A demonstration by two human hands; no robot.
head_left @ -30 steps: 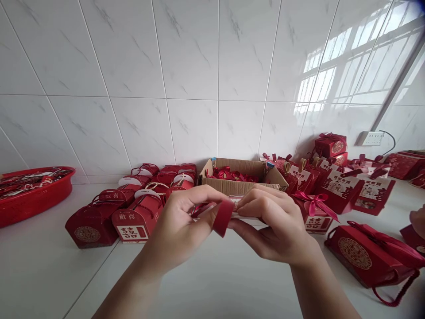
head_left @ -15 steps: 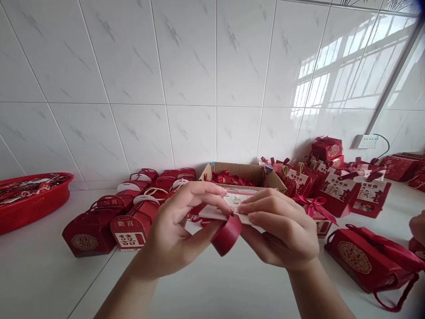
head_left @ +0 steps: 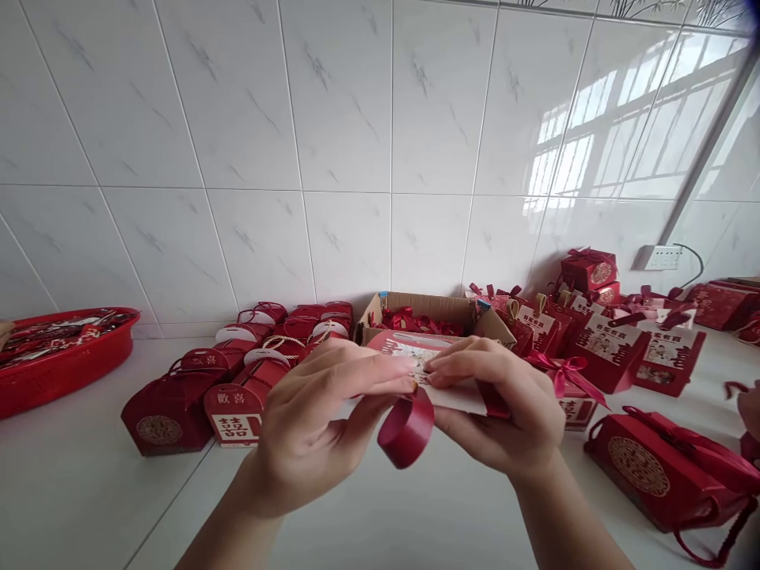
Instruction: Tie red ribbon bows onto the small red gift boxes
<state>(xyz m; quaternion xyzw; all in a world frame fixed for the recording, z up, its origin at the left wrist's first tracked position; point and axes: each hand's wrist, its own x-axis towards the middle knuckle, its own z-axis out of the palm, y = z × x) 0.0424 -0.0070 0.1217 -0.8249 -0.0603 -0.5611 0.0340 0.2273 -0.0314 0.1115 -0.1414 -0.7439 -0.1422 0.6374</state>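
Observation:
A flat red and white gift box with a printed picture on top is held between my two hands above the table. My left hand grips its left side, fingers on top and thumb beneath. On the right side my right hand clasps it the same way. From the near edge, between my hands, hangs a loop of dark red ribbon. A small gold-coloured bit shows by my left fingertips where the ribbon meets the box. My fingers cover much of the top.
Behind my hands stands an open cardboard box of red ribbon bows. Red handled boxes stand to the left, beside a red basin of packets. More gift boxes and a large red box are on the right, near another person's hand.
The gift box has tilted, so more of its printed top and its red right end show. My left fingers have flattened over it. The ribbon loop hangs slightly lower.

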